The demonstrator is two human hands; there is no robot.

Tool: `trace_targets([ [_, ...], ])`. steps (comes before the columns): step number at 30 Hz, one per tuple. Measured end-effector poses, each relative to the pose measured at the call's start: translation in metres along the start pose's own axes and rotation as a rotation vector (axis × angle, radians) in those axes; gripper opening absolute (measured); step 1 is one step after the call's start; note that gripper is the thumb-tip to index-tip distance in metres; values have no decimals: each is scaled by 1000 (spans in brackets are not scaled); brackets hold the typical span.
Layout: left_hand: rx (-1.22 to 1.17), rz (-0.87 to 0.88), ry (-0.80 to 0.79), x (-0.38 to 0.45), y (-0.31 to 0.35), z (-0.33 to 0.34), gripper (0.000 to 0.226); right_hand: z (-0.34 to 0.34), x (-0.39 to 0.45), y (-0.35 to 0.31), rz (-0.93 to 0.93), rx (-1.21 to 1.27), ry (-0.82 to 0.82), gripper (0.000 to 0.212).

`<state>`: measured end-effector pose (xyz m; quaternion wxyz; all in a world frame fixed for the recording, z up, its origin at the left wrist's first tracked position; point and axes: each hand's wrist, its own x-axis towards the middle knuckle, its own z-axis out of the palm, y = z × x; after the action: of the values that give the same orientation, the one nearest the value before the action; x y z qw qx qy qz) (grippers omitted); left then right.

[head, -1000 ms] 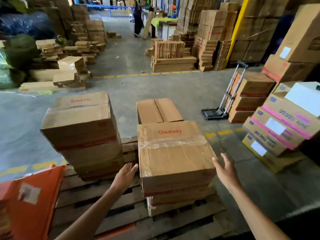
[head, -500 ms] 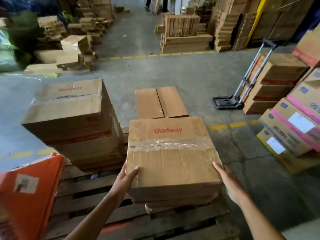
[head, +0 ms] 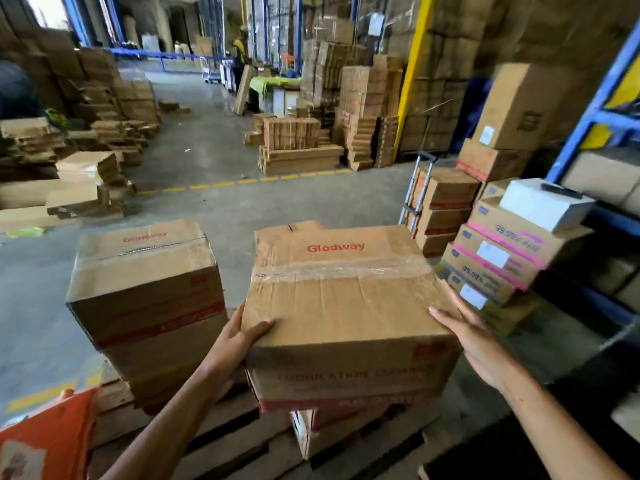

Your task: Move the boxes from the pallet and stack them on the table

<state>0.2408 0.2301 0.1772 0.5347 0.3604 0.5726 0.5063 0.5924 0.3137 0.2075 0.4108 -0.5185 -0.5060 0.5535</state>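
Observation:
A taped cardboard box [head: 346,292] printed "Glodway" is raised between my hands, clear of the box [head: 329,433] beneath it on the wooden pallet [head: 214,431]. My left hand [head: 235,344] grips its near left corner, thumb over the top edge. My right hand [head: 474,341] presses flat against its right side with straight fingers. To the left on the pallet stands a second stack [head: 145,292] of the same boxes. No table is in view.
An orange item [head: 52,441] lies at the pallet's near left corner. Boxes with pink tape [head: 502,261] are stacked close on the right before a blue rack [head: 595,109], a folding hand truck [head: 415,188] behind them. Carton piles line the concrete aisle; a person [head: 239,60] stands far back.
My hands closed in on the box's sides, then raised it off the stack. The view has tilted up toward the aisle.

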Motion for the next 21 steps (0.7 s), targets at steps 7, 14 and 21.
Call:
trace_targets([
  [7,-14,225,-203,-86,40,21,87,-16,-183,-46,-343,-7,231,96],
  [14,9,332,-529,-160,45,101,80,-62,-358,-48,-452,-75,563,80],
  [21,76,280,-782,-266,12,179,50,-90,-527,-5,-368,-41,836,77],
])
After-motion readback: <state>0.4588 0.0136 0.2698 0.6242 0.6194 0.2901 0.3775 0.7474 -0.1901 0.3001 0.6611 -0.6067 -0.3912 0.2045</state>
